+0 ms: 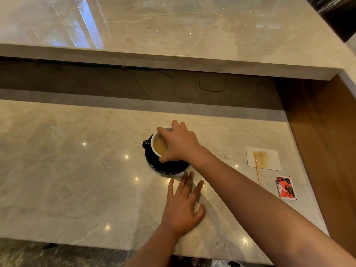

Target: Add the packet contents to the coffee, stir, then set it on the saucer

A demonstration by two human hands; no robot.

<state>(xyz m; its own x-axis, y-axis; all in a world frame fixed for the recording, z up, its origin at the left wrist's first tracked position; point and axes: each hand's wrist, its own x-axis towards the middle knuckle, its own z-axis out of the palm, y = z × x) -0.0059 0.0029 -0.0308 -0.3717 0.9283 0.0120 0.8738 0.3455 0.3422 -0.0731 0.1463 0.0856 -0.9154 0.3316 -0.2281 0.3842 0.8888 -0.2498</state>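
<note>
A black cup [147, 143] with a white inside holds light brown coffee [160, 146] and sits on a black saucer [167, 167] on the marble counter. My right hand [179, 144] grips the cup from above, fingers over its rim, and covers its right half. My left hand [183, 203] lies flat on the counter just in front of the saucer, fingers spread, holding nothing. A red and black packet [286, 187] lies at the right. A wooden stir stick [257, 169] rests with its wet end on a stained white napkin [264, 158].
A raised marble ledge [173, 60] runs across behind the counter, with a dark recess and a thin black cable [212, 85] beneath it. A wooden side panel [323, 132] bounds the counter on the right. The counter's front edge [96, 245] is close to me.
</note>
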